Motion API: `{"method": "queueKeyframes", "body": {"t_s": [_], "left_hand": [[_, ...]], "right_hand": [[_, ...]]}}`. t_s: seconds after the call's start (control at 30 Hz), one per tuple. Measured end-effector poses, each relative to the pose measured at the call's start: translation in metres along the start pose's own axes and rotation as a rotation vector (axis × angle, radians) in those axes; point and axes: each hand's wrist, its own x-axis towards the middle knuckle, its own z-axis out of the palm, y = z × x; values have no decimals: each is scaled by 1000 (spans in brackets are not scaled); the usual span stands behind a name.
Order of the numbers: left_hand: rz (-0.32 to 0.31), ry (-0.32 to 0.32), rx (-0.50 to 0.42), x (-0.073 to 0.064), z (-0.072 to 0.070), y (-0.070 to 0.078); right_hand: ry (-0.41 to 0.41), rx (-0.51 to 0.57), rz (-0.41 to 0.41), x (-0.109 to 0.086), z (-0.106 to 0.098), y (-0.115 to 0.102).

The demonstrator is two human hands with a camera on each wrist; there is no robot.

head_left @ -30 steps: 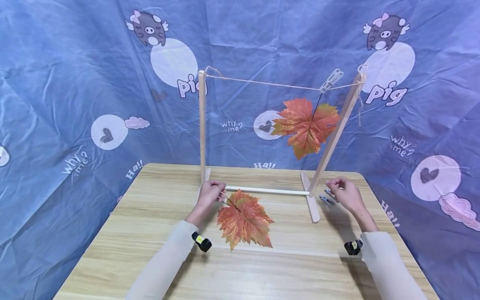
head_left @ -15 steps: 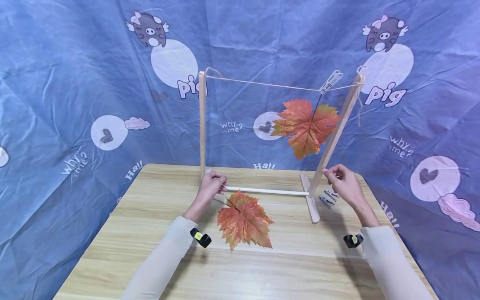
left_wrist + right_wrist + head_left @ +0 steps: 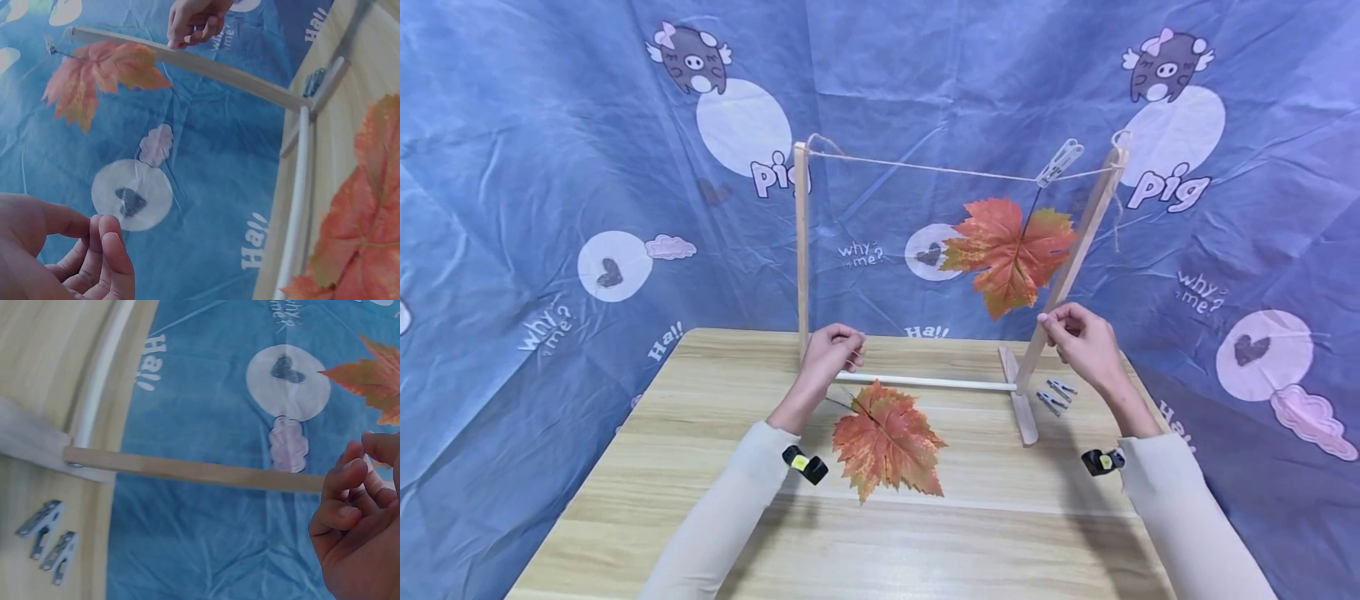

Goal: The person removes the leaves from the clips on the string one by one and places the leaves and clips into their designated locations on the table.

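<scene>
My left hand [image 3: 833, 354] is raised by the left post, over the white crossbar, its fingers loosely curled with nothing between them. In the left wrist view its thumb and fingertips meet. An orange-red artificial maple leaf [image 3: 887, 442] lies on the table just below, its dark stem pointing toward that hand. My right hand [image 3: 1084, 340] is in front of the right wooden post [image 3: 1075, 267], loosely curled and holding nothing visible. A second maple leaf [image 3: 1011, 254] hangs by its stem from a pale clothespin [image 3: 1060, 162] on the string [image 3: 925, 167].
Two small grey clothespins [image 3: 1056, 396] lie on the wooden table [image 3: 970, 533], right of the frame's foot [image 3: 1024, 417]. A white crossbar [image 3: 932, 382] joins the two posts low down. Behind stands a blue printed cloth [image 3: 880, 83].
Both hands have risen. The left has come away from the stem of the lying leaf; the right has moved up and away from the loose clothespins. Both leaves stay in place.
</scene>
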Motion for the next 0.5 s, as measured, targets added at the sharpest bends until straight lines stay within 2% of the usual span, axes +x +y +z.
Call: {"method": "queueKeyframes", "body": {"t_s": [0.23, 0.5], "left_hand": [[48, -37, -3, 0, 9, 22], [92, -72, -17, 0, 22, 45]], "right_hand": [[5, -25, -35, 8, -9, -21], [31, 20, -72, 17, -16, -43]]}}
